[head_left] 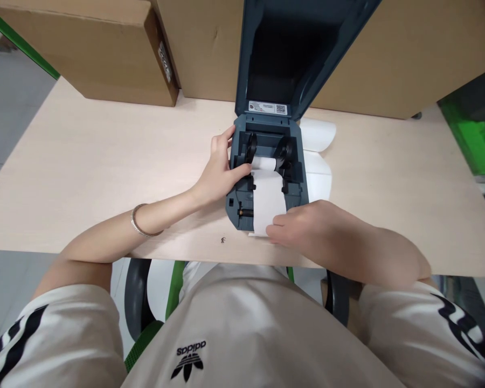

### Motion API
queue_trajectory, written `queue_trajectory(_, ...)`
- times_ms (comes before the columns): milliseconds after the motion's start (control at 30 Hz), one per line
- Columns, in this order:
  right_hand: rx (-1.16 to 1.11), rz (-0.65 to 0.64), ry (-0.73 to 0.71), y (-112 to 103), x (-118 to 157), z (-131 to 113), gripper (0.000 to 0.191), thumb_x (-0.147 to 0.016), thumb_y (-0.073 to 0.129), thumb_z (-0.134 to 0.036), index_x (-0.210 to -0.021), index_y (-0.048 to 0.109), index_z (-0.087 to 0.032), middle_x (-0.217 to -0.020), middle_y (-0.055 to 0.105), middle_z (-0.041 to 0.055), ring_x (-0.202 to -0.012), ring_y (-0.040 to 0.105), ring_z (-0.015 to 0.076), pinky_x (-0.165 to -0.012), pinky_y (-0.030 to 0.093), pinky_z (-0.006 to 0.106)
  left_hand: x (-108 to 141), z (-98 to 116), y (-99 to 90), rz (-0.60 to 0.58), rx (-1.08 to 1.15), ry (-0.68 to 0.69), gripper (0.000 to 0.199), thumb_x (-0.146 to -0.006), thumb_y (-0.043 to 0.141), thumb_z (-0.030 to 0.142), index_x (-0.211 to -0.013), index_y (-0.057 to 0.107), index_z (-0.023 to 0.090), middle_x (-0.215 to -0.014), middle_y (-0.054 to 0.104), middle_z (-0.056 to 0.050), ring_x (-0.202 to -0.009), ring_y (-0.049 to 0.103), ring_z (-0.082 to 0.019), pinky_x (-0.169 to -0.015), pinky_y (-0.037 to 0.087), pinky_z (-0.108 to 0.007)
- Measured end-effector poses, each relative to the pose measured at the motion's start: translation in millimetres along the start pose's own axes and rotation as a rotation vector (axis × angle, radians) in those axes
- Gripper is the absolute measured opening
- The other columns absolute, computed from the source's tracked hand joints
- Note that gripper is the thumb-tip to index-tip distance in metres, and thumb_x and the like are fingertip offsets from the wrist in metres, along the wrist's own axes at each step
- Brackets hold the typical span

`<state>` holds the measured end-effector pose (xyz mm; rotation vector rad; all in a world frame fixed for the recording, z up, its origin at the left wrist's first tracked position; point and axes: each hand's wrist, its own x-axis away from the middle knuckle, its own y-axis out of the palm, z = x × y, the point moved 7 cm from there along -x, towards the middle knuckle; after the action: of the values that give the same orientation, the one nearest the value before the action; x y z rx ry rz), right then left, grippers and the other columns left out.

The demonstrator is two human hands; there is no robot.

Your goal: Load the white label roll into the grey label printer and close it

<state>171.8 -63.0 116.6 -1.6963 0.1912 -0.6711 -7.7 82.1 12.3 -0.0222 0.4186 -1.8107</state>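
A dark blue-grey printer (300,191) stands on the table with its lid (291,54) raised. Inside it, a small white paper roll (264,163) sits between two black round holders, and a white paper strip (269,196) runs from it over the printer's front edge. My left hand (222,168) grips the printer's left side, thumb over the inner edge by the roll, fingers on the outer wall. My right hand (297,226) is closed on the strip's loose end at the front right. Its far fingers are hidden.
The light wooden table (105,156) has a cardboard box (92,54) at the back left and larger cardboard (388,64) along the back. White paper sheets (318,175) lie right of the printer. A tiny dark bit (222,240) lies near the front edge.
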Motion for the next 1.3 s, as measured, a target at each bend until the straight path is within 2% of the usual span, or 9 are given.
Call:
queue_trajectory(167,-0.017,-0.014,0.001,-1,-3,8,0.031,-0.111,0.070,-0.014,-0.082,0.063,-0.023,-0.076,0.068,-0.0008,-0.062,0.056,0.0172,-0.062,0.025,0.036,0,0,1.0,-0.016,0.040,-0.005,0.102,-0.085,0.087,0.047,-0.175,0.039,0.041,-0.180,0.043,-0.009,-0.173,0.041,-0.045,-0.142,0.044,-0.064)
queue_trajectory(333,-0.253,-0.024,0.170,-29,-4,41,0.046,-0.105,0.089,-0.057,-0.081,0.069,-0.023,-0.069,0.066,-0.0043,-0.059,0.054,0.0142,-0.063,0.033,0.032,0,0,1.6,-0.011,0.053,0.000,0.103,-0.083,0.089,0.048,-0.174,0.040,0.042,-0.179,0.043,-0.009,-0.173,0.041,-0.045,-0.138,0.048,-0.062)
queue_trajectory(467,-0.337,0.494,0.344,-75,12,104,0.052,-0.120,0.066,-0.053,-0.077,0.065,-0.024,-0.071,0.063,0.0013,-0.066,0.054,0.0169,-0.070,0.041,0.035,0,0,2.3,-0.012,0.033,-0.016,0.105,-0.083,0.087,0.051,-0.175,0.037,0.040,-0.179,0.041,-0.012,-0.173,0.040,-0.046,-0.130,0.055,-0.060)
queue_trajectory(567,-0.341,0.960,0.595,-86,34,161,0.035,-0.120,0.061,-0.049,-0.110,0.078,-0.021,-0.106,0.077,0.0125,-0.086,0.060,0.0235,-0.079,0.047,0.039,1,0,2.5,-0.013,0.010,-0.031,0.106,-0.084,0.086,0.054,-0.175,0.036,0.039,-0.178,0.042,-0.014,-0.173,0.040,-0.047,-0.126,0.058,-0.061)
queue_trajectory(733,-0.368,1.145,0.584,-68,35,210,0.057,-0.121,0.063,-0.048,-0.167,0.061,-0.014,-0.159,0.069,0.0264,-0.135,0.070,0.0299,-0.109,0.056,0.042,1,-1,0.7,-0.007,-0.003,-0.042,0.105,-0.086,0.086,0.059,-0.176,0.036,0.040,-0.178,0.043,-0.013,-0.174,0.039,-0.047,-0.126,0.058,-0.061)
queue_trajectory(900,-0.302,0.984,0.591,-66,21,207,0.080,-0.130,0.041,-0.048,-0.198,0.007,-0.022,-0.204,0.015,0.0169,-0.177,0.040,0.0231,-0.116,0.051,0.041,2,-6,2.9,-0.005,0.045,-0.024,0.102,-0.092,0.085,0.074,-0.176,0.037,0.044,-0.186,0.039,-0.010,-0.179,0.037,-0.044,-0.133,0.057,-0.059)
queue_trajectory(1033,-0.076,0.666,0.504,-71,-13,184,0.071,-0.129,0.010,-0.039,-0.192,0.039,-0.021,-0.186,0.053,0.0180,-0.160,0.051,0.0226,-0.106,0.048,0.039,5,-13,6.0,0.081,0.157,-0.061,0.084,-0.107,0.058,0.087,-0.176,0.036,0.045,-0.195,0.036,-0.006,-0.185,0.035,-0.036,-0.148,0.045,-0.056)
queue_trajectory(1133,-0.127,0.694,0.441,-77,-17,176,0.088,-0.127,-0.003,-0.046,-0.176,0.065,-0.019,-0.160,0.071,0.0196,-0.148,0.054,0.0250,-0.103,0.046,0.038,7,-18,9.2,0.121,0.224,-0.094,0.082,-0.110,0.045,0.088,-0.179,0.034,0.044,-0.196,0.041,-0.006,-0.184,0.042,-0.035,-0.147,0.047,-0.059)
queue_trajectory(1300,-0.474,0.978,0.387,-83,8,168,0.112,-0.107,-0.042,-0.030,-0.193,0.028,-0.008,-0.169,0.060,0.0283,-0.130,0.067,0.0218,-0.103,0.053,0.035,7,-26,10.6,0.134,0.218,-0.094,0.083,-0.111,0.028,0.092,-0.181,0.036,0.048,-0.194,0.049,-0.001,-0.182,0.048,-0.031,-0.137,0.058,-0.055)
